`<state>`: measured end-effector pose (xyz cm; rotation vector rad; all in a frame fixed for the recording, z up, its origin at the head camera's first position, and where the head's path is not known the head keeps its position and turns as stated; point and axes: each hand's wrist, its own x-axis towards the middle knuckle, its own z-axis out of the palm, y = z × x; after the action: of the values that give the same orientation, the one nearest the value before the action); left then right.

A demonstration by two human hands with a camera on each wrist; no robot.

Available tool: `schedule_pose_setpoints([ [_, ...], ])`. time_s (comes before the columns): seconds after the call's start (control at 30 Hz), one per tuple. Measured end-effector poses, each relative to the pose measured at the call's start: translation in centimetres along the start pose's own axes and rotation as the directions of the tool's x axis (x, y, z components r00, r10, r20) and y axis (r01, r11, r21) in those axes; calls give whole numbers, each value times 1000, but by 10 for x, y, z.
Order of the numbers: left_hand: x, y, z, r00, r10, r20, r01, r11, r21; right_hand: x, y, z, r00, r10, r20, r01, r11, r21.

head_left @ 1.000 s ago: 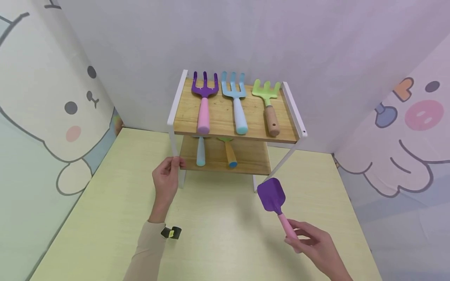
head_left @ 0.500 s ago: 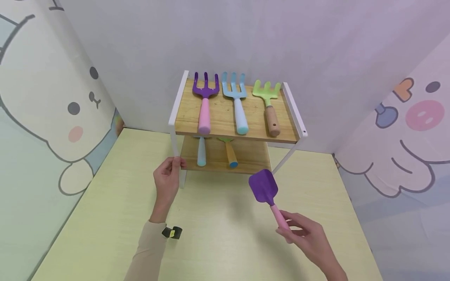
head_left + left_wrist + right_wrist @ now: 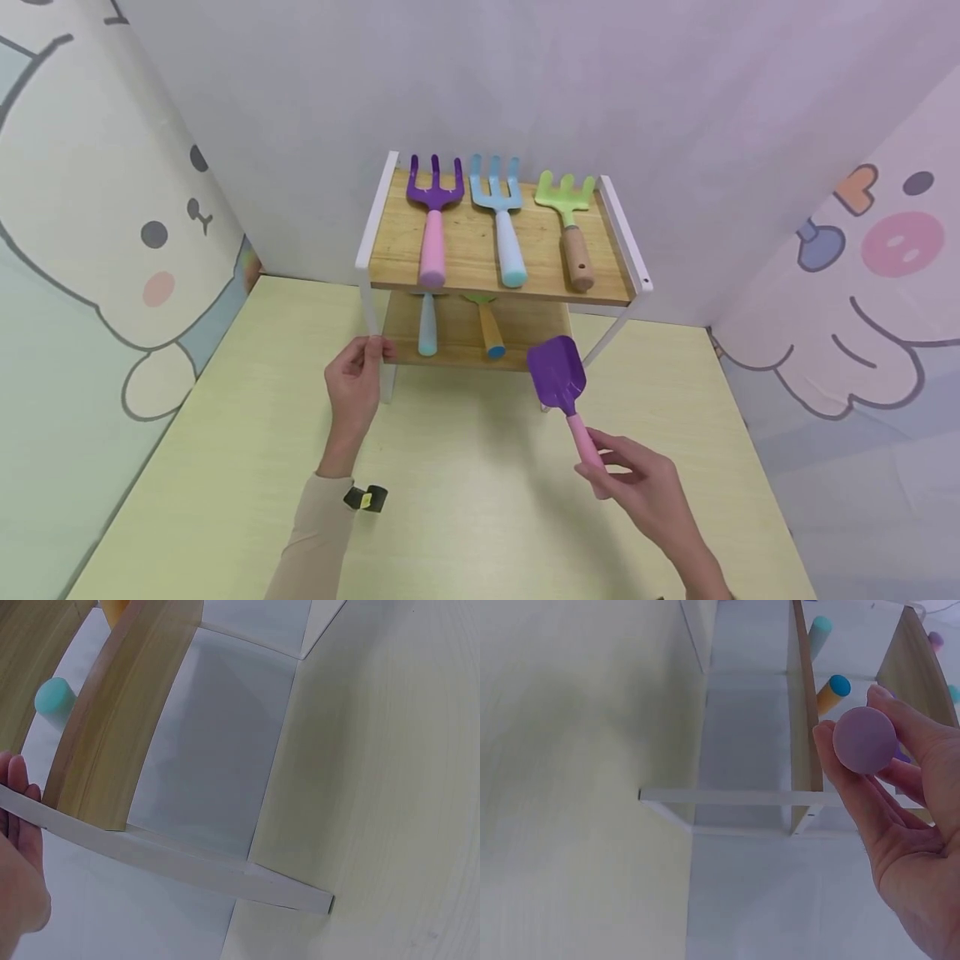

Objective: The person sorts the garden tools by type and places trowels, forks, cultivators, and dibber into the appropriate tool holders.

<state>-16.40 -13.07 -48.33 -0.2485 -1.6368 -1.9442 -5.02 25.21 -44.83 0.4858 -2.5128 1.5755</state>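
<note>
My right hand (image 3: 637,483) pinches the pink handle of a purple garden shovel (image 3: 557,372) between thumb and fingers. The blade points up and away, just in front of the lower shelf's right end. In the right wrist view the round pink handle end (image 3: 865,740) faces the camera. My left hand (image 3: 356,379) grips the white left leg of a two-tier wooden rack (image 3: 465,250) beside the lower board. The left wrist view shows fingers (image 3: 19,774) behind that white leg (image 3: 187,866).
On the top shelf lie a purple hand fork (image 3: 432,242), a light blue one (image 3: 508,242) and a green one (image 3: 576,250) with a wooden handle. Below, a light blue handle (image 3: 427,325) and an orange-yellow handle (image 3: 491,329) stick out; their heads are mostly hidden.
My right hand has carried the purple shovel forward and to the left, up to the lower shelf's front. The left hand stays on the rack's leg.
</note>
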Motion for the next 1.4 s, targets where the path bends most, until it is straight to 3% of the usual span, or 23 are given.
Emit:
schedule_pose_setpoints([
  [0.6,-2,1,-1,1000,-14,-8,14,1000,13,28,-10,10,998,-7,-63,5,1000,-30],
  [0.97,-1,2,-1,1000,-12,-1,12,1000,13,43,-16,19,989,100,-105,-102,995,-9],
  [1.2,0,0,-1,1000,-2,0,2,1000,17,54,-21,25,967,203,-155,-201,979,31],
  [1.4,0,-1,-1,1000,-4,-1,4,1000,19,64,-25,28,957,233,-171,-229,972,42],
])
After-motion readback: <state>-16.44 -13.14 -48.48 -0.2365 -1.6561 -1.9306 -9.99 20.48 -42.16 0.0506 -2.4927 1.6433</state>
